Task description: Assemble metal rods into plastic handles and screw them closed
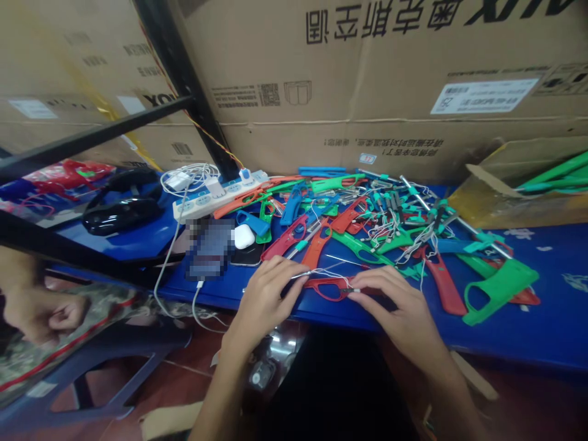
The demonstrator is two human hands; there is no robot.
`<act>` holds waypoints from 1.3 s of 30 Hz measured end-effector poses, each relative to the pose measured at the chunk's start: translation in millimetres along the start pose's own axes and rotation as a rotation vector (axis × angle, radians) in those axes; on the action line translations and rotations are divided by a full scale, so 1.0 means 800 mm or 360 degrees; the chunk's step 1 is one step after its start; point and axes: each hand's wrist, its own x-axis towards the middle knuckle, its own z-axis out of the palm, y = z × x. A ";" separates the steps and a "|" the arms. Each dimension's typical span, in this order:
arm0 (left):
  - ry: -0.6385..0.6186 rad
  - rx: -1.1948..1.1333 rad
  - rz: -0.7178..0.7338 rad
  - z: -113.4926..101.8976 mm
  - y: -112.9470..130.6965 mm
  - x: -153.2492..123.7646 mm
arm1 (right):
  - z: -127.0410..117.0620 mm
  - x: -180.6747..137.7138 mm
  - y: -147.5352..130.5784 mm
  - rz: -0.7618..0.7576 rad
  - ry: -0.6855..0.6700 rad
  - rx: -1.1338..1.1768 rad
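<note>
My left hand [271, 291] is closed in a pinch on a thin metal tube [299, 275]. Thin white wires [328, 273] run from beside it toward my right hand [397, 300]. The thumb and finger of that hand pinch a small dark wire-end piece [353, 290] with a pale tip. Just behind and between the hands, at the table edge, is a red plastic handle shell [328, 283] with a finger loop, shaped like a long lighter's. Beyond lies a heap of similar shells, among them an orange shell [316, 246] and a large green shell [500, 293], mixed with wired metal tubes [390, 214].
On the blue table [528, 343] stand a white power strip [220, 196], a phone [211, 248] on a cable and a white earbud case [244, 236]. An open carton [514, 208] sits right. Another person's hand [46, 312] shows left, beyond a black metal frame [92, 254].
</note>
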 end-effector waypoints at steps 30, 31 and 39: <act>0.0055 -0.0033 0.0104 0.000 0.001 -0.011 | -0.012 -0.007 0.009 -0.0054 -0.0167 -0.0050; 0.0051 -0.0041 0.0109 0.000 0.000 -0.010 | -0.012 -0.007 0.008 -0.0054 -0.0149 -0.0025; -0.0209 -0.0057 0.0111 -0.012 0.004 -0.002 | -0.015 -0.007 0.008 -0.0034 -0.0100 0.0087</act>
